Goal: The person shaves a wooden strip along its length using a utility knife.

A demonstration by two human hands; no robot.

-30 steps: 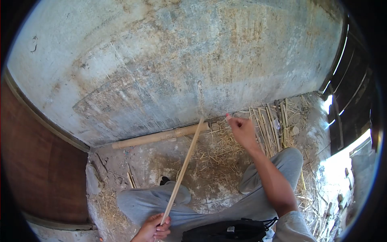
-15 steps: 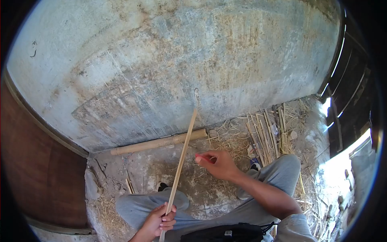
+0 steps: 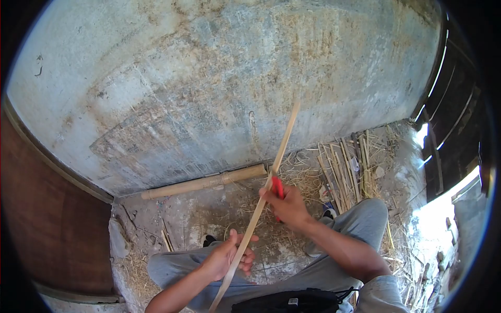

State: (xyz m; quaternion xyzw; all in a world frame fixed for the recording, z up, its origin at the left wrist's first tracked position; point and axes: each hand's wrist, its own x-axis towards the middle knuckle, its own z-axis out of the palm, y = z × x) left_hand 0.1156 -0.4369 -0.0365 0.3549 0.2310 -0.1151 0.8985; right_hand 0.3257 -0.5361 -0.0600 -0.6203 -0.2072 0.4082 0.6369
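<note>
A long, pale bamboo strip (image 3: 251, 228) slants up from my lap toward the wall. Behind its lower part, my left hand (image 3: 224, 256) is loosened, with thumb and fingers apart and the strip crossing over the palm. My right hand (image 3: 290, 206) is closed around a red tool (image 3: 277, 187), whose kind I cannot make out because the fingers cover most of it. The right thumb and fingertips meet the strip around its middle, and the red tool sits right beside it.
A thick bamboo pole (image 3: 209, 182) lies along the foot of the stained wall (image 3: 209, 94). Several split bamboo pieces (image 3: 342, 175) and shavings are on the floor to the right. A black bag (image 3: 292, 301) rests at my waist, between my bent legs.
The strip's upper end has swung right and up. My right hand has come to the strip with the red tool. My left hand has loosened its grip and moved up.
</note>
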